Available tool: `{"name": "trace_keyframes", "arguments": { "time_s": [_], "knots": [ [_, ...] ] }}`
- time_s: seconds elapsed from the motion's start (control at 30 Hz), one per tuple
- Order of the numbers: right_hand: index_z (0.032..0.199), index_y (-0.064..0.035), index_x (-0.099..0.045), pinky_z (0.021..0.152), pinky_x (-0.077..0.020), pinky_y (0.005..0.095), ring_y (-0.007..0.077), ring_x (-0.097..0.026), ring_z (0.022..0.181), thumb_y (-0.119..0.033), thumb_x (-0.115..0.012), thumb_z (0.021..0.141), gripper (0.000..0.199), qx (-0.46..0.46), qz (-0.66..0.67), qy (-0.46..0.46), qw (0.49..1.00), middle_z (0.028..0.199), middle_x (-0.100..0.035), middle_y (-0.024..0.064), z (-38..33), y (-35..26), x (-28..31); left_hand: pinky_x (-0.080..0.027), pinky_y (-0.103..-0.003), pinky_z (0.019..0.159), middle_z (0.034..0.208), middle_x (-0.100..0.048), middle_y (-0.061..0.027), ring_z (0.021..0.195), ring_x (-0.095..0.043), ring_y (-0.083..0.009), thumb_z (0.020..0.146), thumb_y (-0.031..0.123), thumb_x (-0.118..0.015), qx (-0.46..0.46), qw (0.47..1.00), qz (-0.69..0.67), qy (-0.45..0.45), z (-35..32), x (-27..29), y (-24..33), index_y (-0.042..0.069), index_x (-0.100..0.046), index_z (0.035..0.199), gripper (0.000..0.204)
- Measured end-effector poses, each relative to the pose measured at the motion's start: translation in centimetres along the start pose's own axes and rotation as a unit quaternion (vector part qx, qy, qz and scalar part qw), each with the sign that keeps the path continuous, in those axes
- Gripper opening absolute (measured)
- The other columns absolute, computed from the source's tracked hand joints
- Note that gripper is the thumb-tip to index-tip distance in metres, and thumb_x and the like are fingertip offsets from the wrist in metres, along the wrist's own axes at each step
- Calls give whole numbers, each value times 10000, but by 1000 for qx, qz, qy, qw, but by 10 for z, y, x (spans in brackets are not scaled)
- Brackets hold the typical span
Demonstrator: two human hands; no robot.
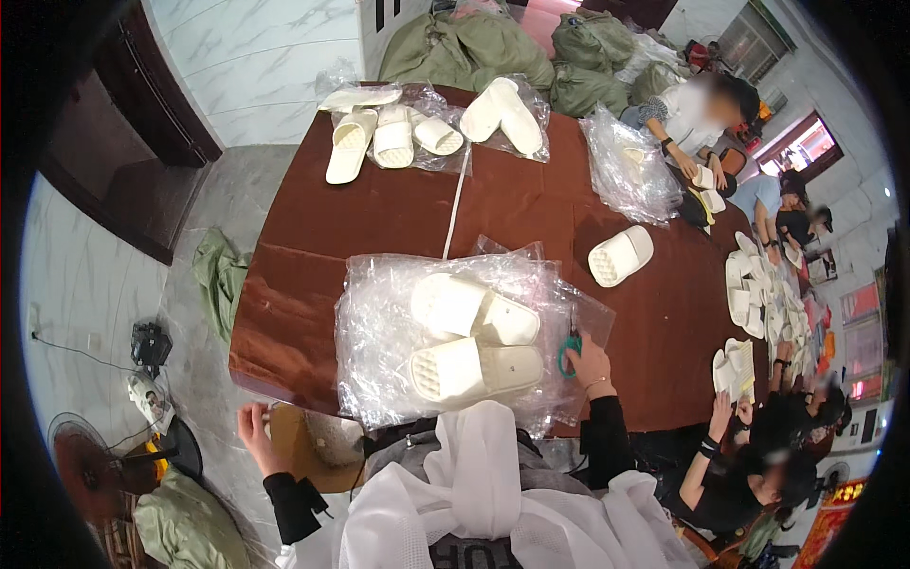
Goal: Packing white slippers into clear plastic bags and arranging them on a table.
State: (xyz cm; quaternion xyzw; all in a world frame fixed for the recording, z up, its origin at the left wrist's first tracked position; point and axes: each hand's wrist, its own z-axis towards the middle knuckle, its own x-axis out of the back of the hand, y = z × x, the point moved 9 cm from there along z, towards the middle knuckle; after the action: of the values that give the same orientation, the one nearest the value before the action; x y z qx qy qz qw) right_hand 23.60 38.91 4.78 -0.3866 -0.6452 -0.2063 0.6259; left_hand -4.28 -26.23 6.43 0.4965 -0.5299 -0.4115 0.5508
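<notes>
A pair of white slippers (463, 372) lies side by side on a stack of clear plastic bags (374, 313) in front of me. My right hand (591, 365) is at the right edge of the bags, closed around the teal handles of a pair of scissors (570, 356). The scissors' blades point away from me, over the plastic. Off the table's near left edge, my left hand (258, 436) is raised with its fingers apart and nothing visible in it. A single white slipper (621, 256) rests on the brown tablecloth (531, 204) beyond my right hand.
Bagged white slippers (393, 137) lie along the table's far edge. More plastic bags (626, 166) sit at the far right, near a person handling slippers. Many slippers (749, 284) cover the right end, where other people work. A cardboard box (303, 446) stands below my left side.
</notes>
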Motion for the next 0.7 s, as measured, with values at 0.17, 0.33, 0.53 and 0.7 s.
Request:
{"name": "trace_keyframes", "arguments": {
  "time_s": [0.17,0.33,0.53,0.7],
  "knots": [
    [1082,-84,-619,715,-524,469,392,-655,875,-286,-613,853,305,-15,-115,-49,992,943,-676,209,4,-14,-7,-465,-366,874,1056,-631,-141,996,-594,-287,884,113,-628,48,859,485,160,-40,155,-135,4,-620,1067,213],
    [945,-66,-643,632,-534,430,305,-676,728,-307,-578,898,254,140,62,-12,988,903,-703,133,-17,-81,8,-426,-409,970,1150,-617,-159,1102,-558,-334,859,26,-616,-174,938,291,70,-16,-40,11,11,-620,1143,284],
    [1069,-21,-636,415,-454,271,134,-584,466,-172,-606,900,229,81,464,-248,847,754,-656,59,-70,-185,-25,-440,-411,970,1186,-605,-164,1112,-550,-357,809,15,-666,-370,860,206,-285,-42,-277,139,36,-614,1144,340],
    [1144,-26,-537,390,-441,277,145,-595,471,-86,-582,890,265,41,568,-312,760,813,-646,102,-79,-189,-11,-422,-444,1001,1280,-545,-180,1181,-499,-378,807,54,-671,-361,828,238,-357,-37,-339,76,32,-538,1261,474]
  ]
}}
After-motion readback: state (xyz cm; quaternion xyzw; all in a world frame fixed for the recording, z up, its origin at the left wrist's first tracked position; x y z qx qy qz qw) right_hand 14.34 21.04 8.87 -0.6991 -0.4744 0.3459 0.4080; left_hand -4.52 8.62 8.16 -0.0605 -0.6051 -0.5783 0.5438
